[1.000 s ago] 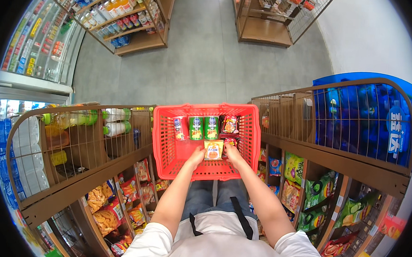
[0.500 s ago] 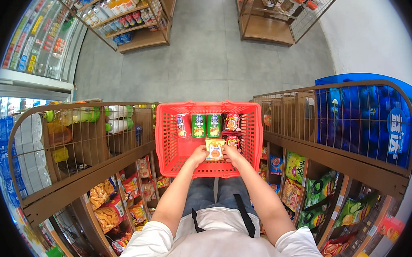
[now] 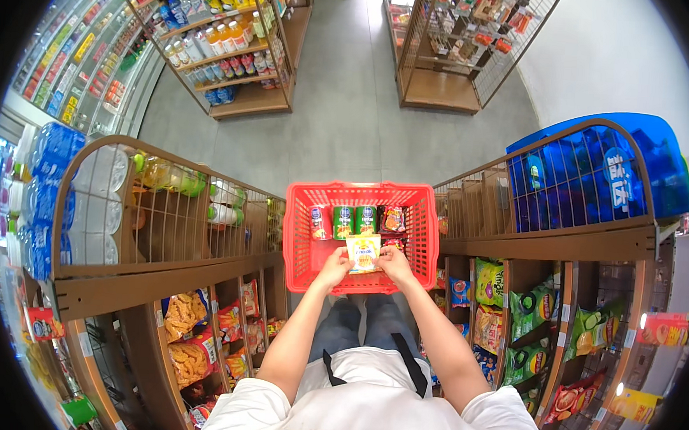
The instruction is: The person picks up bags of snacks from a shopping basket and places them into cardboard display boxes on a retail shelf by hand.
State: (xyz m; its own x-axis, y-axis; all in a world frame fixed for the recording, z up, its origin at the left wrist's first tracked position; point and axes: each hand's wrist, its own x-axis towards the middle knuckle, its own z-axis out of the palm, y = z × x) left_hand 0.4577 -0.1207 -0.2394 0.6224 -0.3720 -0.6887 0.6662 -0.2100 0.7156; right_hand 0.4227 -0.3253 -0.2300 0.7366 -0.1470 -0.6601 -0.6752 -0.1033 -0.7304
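Between my two hands a small white-and-yellow snack packet [image 3: 363,253] is held by its sides, face up, above the near part of a red plastic shopping basket [image 3: 323,254]. My left hand [image 3: 334,271] pinches its left edge. On the opposite edge, the fingers of my right hand [image 3: 394,264] are closed. At the basket's far side lie a red canister [image 3: 321,223] and two green canisters [image 3: 343,223]. To their right is a dark red snack packet [image 3: 393,219], with a similar one partly hidden nearer my right hand.
Brown wire-sided shelves [image 3: 170,272] stocked with bagged snacks flank me on both sides. Bottle packs stand on the left top, and blue-wrapped packs [image 3: 572,188] on the right. Across the grey floor [image 3: 333,129] are a drinks rack [image 3: 221,45] and another display rack [image 3: 445,88].
My view has tilted up and shifted, showing more of the far racks. The packet, still in both hands, looks raised and tipped more toward me. The basket's contents have kept their arrangement.
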